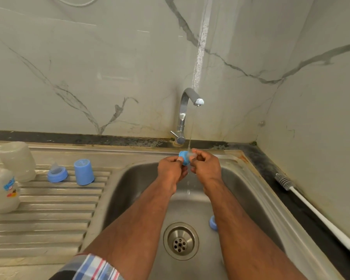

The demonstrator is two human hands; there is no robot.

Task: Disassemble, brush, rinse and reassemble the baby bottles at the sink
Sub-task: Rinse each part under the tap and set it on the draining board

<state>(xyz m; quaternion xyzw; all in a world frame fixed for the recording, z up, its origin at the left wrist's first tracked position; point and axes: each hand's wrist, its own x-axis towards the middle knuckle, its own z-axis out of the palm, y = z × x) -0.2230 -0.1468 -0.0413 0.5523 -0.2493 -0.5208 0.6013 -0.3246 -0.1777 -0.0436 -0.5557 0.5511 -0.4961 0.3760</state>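
From the head camera, everything is placed here against the sink point(257, 190), a steel basin with a ribbed drainboard joined to its left side. Both hands are raised over the back half of the basin, directly under the tap point(187, 110), which stands at the basin's rear rim and lets down a thin stream of water. The left hand point(171, 170) has its fingers curled, pinching a blue collar ring point(183, 157) at the ring's left edge. The right hand point(207, 166) is likewise curled, its fingertips closed on a clear teat point(193, 154) that sticks out of the ring toward the right; the stream falls onto the teat between the two hands. Down in the basin, right of the drain point(180, 241), a second blue ring point(213, 223) lies half hidden behind the right forearm. On the drainboard left of the basin, nearest to it, stands a blue cap point(83, 171) upright, and just left of that a blue ring with a teat point(57, 174) in it. Farther left are two cloudy bottle bodies: an upturned bottle point(17, 160) at the back, and a printed bottle point(2, 193) in front of it. On the dark counter right of the basin lies a bottle brush point(311, 207), bristles pointing to the wall.
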